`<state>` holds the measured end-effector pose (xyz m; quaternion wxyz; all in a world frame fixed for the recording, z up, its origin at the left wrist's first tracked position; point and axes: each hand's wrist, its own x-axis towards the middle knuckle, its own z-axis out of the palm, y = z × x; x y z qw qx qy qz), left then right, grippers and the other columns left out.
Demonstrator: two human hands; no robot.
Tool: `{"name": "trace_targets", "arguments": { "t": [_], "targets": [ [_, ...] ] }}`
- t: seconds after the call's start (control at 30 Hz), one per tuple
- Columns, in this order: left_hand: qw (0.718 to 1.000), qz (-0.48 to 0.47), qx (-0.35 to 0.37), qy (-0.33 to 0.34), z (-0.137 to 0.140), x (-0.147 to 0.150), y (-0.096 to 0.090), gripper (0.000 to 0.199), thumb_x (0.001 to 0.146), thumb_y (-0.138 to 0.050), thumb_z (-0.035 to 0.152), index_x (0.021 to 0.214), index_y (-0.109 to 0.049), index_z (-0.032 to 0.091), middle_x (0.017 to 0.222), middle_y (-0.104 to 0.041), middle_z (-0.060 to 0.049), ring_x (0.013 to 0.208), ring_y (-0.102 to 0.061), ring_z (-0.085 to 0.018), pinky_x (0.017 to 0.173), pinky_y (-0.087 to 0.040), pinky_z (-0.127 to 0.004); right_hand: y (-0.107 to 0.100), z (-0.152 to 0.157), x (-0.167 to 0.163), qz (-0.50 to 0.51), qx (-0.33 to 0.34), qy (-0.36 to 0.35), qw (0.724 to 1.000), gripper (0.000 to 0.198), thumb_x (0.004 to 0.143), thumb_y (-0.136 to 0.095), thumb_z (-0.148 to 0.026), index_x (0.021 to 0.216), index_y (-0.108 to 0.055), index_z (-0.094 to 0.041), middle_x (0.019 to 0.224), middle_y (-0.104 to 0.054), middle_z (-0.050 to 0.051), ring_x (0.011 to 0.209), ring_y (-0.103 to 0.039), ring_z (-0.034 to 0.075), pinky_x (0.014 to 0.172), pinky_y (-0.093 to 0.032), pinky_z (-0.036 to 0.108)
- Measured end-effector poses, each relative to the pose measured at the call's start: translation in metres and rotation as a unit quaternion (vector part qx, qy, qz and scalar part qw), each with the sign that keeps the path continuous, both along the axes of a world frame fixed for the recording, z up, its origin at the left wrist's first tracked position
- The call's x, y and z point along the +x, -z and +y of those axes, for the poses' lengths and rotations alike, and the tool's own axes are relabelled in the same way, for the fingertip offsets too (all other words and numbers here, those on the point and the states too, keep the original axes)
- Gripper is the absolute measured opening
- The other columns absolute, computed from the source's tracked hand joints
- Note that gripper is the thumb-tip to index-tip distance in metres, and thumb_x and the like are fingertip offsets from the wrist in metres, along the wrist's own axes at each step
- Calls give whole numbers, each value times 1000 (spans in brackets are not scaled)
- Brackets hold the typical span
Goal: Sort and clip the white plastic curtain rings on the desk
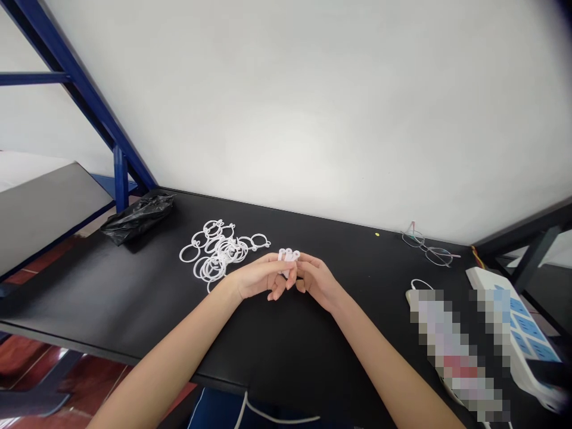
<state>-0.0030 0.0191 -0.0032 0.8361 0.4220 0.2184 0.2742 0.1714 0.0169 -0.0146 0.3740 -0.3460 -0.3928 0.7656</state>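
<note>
Just above the middle of the black tabletop, my two hands meet around a small bunch of white plastic pieces with looped tops. My left hand pinches the bunch between thumb and curled fingers. From the other side, my right hand closes on it with bent fingers. The lower part of the bunch is hidden behind the fingers, so its full shape cannot be made out. Left of my left hand lies a loose pile of white curtain rings, each with a small eyelet, many of them overlapping.
The black table meets a white wall. A crumpled black plastic bag lies at the far left, near a blue metal frame. On the right are eyeglasses, a blurred-out object and a white power strip.
</note>
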Motion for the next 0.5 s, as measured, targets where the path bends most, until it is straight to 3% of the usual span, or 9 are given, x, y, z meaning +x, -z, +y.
{"name": "trace_targets", "arguments": {
  "t": [0.1,0.23,0.37,0.5],
  "targets": [
    [998,-5,14,57,-2,1,1,37,86,-63,44,74,-62,9,65,-62,-3,43,-60,-10,35,-44,-16,-4,-4,-2,-2,-22,-52,998,25,78,-70,-40,78,-66,-15,58,-59,-1,49,-54,9,40,-32,18],
    [993,21,50,105,-4,0,-1,37,85,-64,45,77,-63,9,68,-64,-6,44,-60,-10,36,-45,-17,-8,-7,-3,-7,-38,-39,998,21,70,-76,-32,76,-65,-16,59,-58,-3,48,-51,8,44,-36,19],
    [995,58,70,-33,-2,0,-6,23,80,-69,34,83,-60,12,60,-57,2,44,-54,-7,40,-43,-17,-7,-5,-2,12,-13,30,999,22,63,-81,-27,71,-63,-17,58,-55,-6,44,-41,3,40,-31,16],
    [968,151,136,-150,-2,6,-7,19,78,-67,27,80,-52,16,60,-51,5,47,-50,-7,44,-41,-17,-6,-4,-1,-6,28,51,998,25,60,-84,-26,72,-63,-18,54,-52,-7,43,-42,4,37,-35,17]
  ]
}}
